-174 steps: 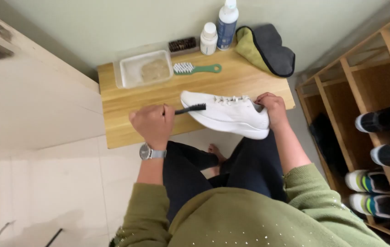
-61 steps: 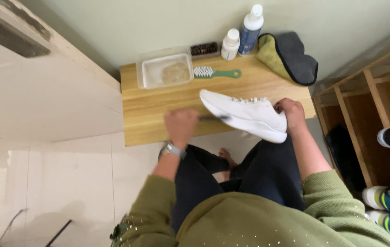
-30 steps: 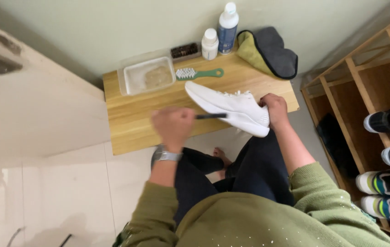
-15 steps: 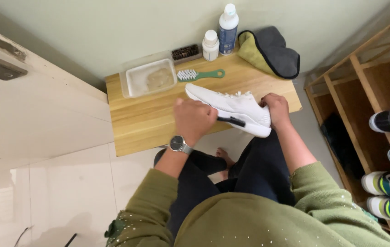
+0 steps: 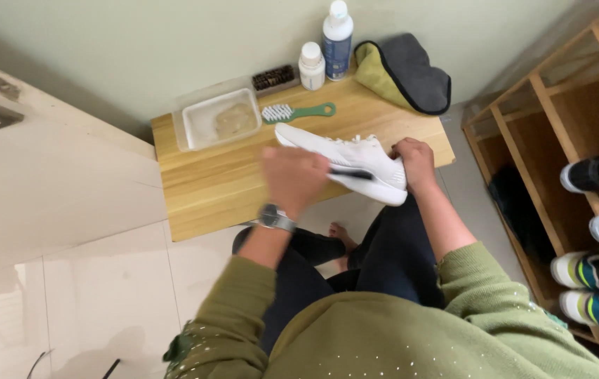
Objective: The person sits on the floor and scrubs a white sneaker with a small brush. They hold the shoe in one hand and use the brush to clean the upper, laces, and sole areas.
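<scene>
On the wooden desk (image 5: pixel 229 189), our left hand (image 5: pixel 294 179), fingers closed around a dark brush (image 5: pixel 352 173), presses it on the white sneaker (image 5: pixel 355 158) lying near the front edge; our right hand (image 5: pixel 415 160) grips its heel.

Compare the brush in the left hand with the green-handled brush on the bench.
The dark brush is held by the left hand against the white sneaker; the green-handled brush lies untouched on the wooden bench. The dark brush is motion-blurred; the green one is sharp, showing white bristles. Both are slim, long-handled.
</scene>
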